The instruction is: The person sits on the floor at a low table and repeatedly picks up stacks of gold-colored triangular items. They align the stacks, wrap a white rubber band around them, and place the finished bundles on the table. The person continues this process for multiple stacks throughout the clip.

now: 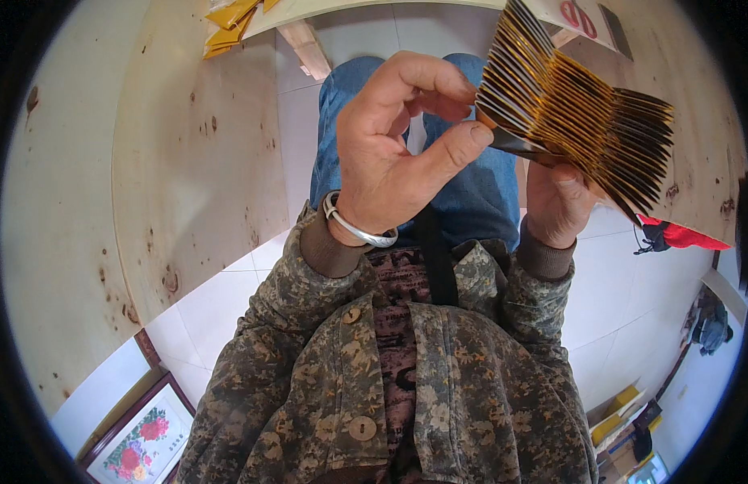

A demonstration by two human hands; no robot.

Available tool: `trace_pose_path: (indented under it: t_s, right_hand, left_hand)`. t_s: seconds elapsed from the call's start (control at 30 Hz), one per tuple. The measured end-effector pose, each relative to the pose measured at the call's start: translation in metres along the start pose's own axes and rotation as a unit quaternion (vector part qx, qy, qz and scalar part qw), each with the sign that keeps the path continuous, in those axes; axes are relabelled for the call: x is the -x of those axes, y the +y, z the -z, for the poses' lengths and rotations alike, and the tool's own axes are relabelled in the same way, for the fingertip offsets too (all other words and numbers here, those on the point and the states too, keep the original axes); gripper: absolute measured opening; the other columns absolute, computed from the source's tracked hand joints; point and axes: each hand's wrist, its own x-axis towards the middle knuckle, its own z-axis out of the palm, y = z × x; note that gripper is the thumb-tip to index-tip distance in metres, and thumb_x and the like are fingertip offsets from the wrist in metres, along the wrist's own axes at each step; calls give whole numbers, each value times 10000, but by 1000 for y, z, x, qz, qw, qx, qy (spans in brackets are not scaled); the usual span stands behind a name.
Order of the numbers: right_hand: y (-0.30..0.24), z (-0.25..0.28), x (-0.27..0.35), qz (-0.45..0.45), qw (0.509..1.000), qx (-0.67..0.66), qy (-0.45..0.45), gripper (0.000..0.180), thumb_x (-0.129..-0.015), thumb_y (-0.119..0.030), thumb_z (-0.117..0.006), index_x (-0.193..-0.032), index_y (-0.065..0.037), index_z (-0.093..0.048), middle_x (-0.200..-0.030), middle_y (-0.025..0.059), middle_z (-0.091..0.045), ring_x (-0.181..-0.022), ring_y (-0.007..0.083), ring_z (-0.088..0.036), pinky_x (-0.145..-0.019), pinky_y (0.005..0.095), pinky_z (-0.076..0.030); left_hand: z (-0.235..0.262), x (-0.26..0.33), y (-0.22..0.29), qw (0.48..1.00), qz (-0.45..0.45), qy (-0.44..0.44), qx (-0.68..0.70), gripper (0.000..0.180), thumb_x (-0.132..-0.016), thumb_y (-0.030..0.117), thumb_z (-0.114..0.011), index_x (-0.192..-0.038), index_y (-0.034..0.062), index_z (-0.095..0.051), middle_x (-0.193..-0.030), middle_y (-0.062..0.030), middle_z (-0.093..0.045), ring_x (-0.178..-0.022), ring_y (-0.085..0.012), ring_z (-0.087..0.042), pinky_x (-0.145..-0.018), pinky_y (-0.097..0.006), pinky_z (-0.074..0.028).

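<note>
A fanned stack of folded gold-and-dark sheets (pixel 580 105) is held up in front of me, over my right knee. Its thin layers spread apart at both ends and lie tighter in the middle; I cannot make out exactly what kind of sheets they are. My left hand (pixel 406 149), with a silver bangle at the wrist, pinches the stack's left edge between thumb and fingers. From below, my right hand (pixel 561 198) grips the stack, its thumb on the near side and its fingers mostly hidden behind the layers.
Wooden boards (pixel 204 145) stretch along my left, and another wooden surface (pixel 697 153) lies at my right. Yellow folded pieces (pixel 229 28) sit at the far left of a light tabletop. Red-handled scissors (pixel 578 18) rest at its far right. A framed flower picture (pixel 140 440) stands lower left.
</note>
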Motion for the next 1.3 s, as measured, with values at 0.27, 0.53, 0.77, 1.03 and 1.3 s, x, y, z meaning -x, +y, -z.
trace_pose_path:
  t_s: [0.27,0.53,0.77,1.03,1.3]
  right_hand:
    - [0,2,0,39,999,-12,6,691,-784,-64,-778,-1387,-59,-441,-1301,88,-559,-1214,283,-516,-1067,439,-388]
    - [-1,6,-3,-3,998,-41,-44,672,-792,-142,-783,-1374,-33,-465,-1331,119,-545,-1238,305,-501,-1070,451,-382]
    - [-2,16,-4,9,996,-57,-61,630,-794,-111,-771,-1353,-31,-490,-1305,120,-566,-1229,304,-512,-1069,455,-383]
    - [-4,17,-3,27,998,-35,-52,600,-789,-70,-762,-1336,-45,-517,-1272,109,-589,-1194,300,-543,-1055,455,-406]
    - [-9,19,-4,40,998,-11,-46,626,-771,-109,-783,-1334,-42,-517,-1282,112,-590,-1201,298,-541,-1065,448,-396]
  left_hand:
    - [-4,3,-3,1000,15,1,16,289,-824,30,-755,-1062,7,-593,-972,-48,-656,-877,-121,-662,-787,-254,-537]
    - [-5,3,-3,999,-29,-33,-13,276,-801,2,-765,-1029,3,-609,-966,-56,-647,-850,-133,-666,-764,-245,-537]
    - [-8,4,-3,999,-25,-40,-11,259,-801,-14,-759,-1011,-1,-609,-958,-57,-640,-837,-128,-661,-751,-246,-538]
    - [-5,7,-8,998,-20,-50,-22,261,-817,-15,-742,-1022,-1,-581,-981,-65,-637,-879,-142,-645,-794,-274,-528]
    - [-1,8,-3,991,-5,-124,-52,295,-845,-27,-706,-1077,0,-525,-1072,-101,-606,-972,-167,-594,-878,-320,-477]
